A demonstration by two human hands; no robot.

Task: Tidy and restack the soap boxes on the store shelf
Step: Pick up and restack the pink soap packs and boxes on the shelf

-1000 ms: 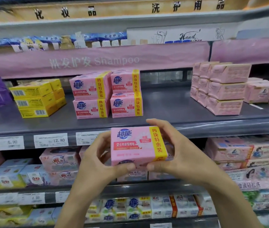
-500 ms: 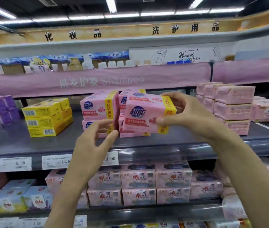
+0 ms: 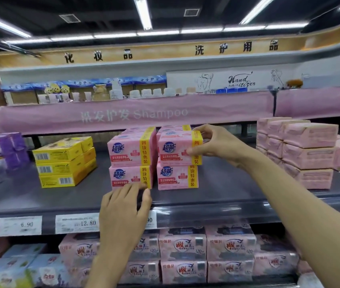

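Observation:
Two stacks of pink soap boxes with yellow bands stand side by side on the dark shelf (image 3: 223, 190). My right hand (image 3: 214, 142) grips the top pink soap box (image 3: 175, 148) of the right stack by its right end; it sits on the lower right box (image 3: 175, 177). The left stack has an upper box (image 3: 129, 151) and a lower box (image 3: 128, 177). My left hand (image 3: 123, 208) hovers in front of the lower left box with fingers loosely bent, holding nothing. I cannot tell if it touches that box.
Yellow boxes (image 3: 61, 165) are stacked to the left, purple packs (image 3: 9, 148) farther left. Pale pink wrapped packs (image 3: 306, 154) are piled to the right. Price labels (image 3: 77, 223) line the shelf edge. More pink soap packs (image 3: 206, 258) fill the shelf below.
My right hand carried the pink box up from chest height and set it on top of the right stack. My left hand let go of it and dropped in front of the left stack.

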